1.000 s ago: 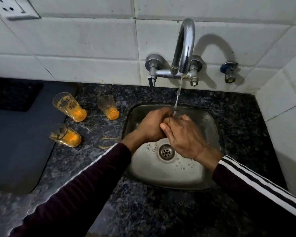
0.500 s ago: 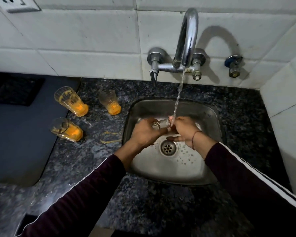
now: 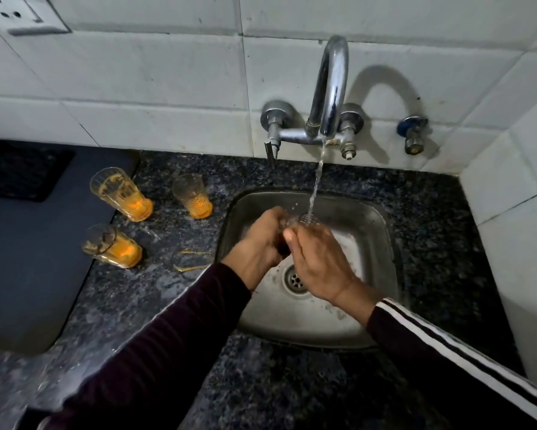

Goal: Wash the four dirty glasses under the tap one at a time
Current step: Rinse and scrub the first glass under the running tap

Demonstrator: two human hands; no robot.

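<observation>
One clear glass, clasped by left hand and right hand, takes tap water; three orange-stained glasses stand on the bench.

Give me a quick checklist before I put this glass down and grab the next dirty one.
1. Water running from the tap: ok.
2. Glass in hand under the stream: ok.
3. Left hand and right hand both on it: ok.
4. Glass rinsed clean: cannot tell, hands cover it.
5. Three dirty glasses waiting left of the sink: ok, nearest one.
6. Counter spill wiped: not ok.
</observation>
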